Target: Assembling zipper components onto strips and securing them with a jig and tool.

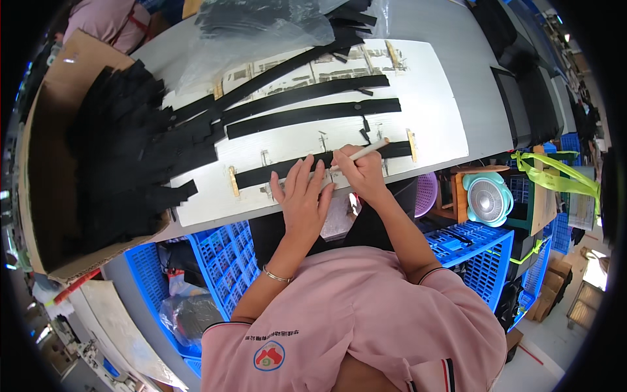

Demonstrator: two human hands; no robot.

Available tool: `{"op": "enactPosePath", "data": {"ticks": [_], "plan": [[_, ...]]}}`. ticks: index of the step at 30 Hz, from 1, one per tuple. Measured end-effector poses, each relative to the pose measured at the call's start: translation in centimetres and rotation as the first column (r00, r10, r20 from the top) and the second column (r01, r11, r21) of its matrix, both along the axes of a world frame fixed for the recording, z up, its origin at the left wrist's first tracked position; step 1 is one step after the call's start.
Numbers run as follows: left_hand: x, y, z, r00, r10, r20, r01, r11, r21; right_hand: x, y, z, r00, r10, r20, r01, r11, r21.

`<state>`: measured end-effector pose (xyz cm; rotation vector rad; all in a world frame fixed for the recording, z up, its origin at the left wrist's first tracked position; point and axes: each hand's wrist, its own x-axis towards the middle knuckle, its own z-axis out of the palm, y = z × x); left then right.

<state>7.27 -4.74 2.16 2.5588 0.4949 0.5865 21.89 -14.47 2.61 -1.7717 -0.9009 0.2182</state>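
Observation:
A black fabric strip (269, 174) lies along the near side of a white board (439, 111), between two yellowish end markers. Flat on this strip rests my left hand (302, 191), its fingers spread. My right hand (359, 171) is closed around a pale, pencil-like marking stick (373, 147), tilted up to the right. Its tip is hidden by my fingers, close to the strip. Farther back on the board lie more black strips (313, 118), roughly parallel, with small black scraps (366, 124) near their right ends.
At the left, a cardboard box (44, 140) holds a heap of black strips (124, 124) that spills onto the board. Clear plastic (261, 26) covers material at the back. Blue crates (225, 268) stand below the table, beside a small turquoise fan (488, 199). A person in pink (108, 23) is at the far left.

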Motion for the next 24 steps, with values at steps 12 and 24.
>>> {"op": "enactPosePath", "data": {"ticks": [12,24], "plan": [[0.4,-0.6,0.7,1.000,0.032,-0.002,-0.032,0.999,0.015,5.9,-7.4,0.6,0.924,-0.271,-0.269,0.284,0.959,0.012],[9.4,-3.7,1.2,0.962,-0.144,0.232,0.165,0.984,-0.071,5.7,-7.2,-0.4,0.952,-0.234,-0.196,0.247,0.968,0.044]]}}
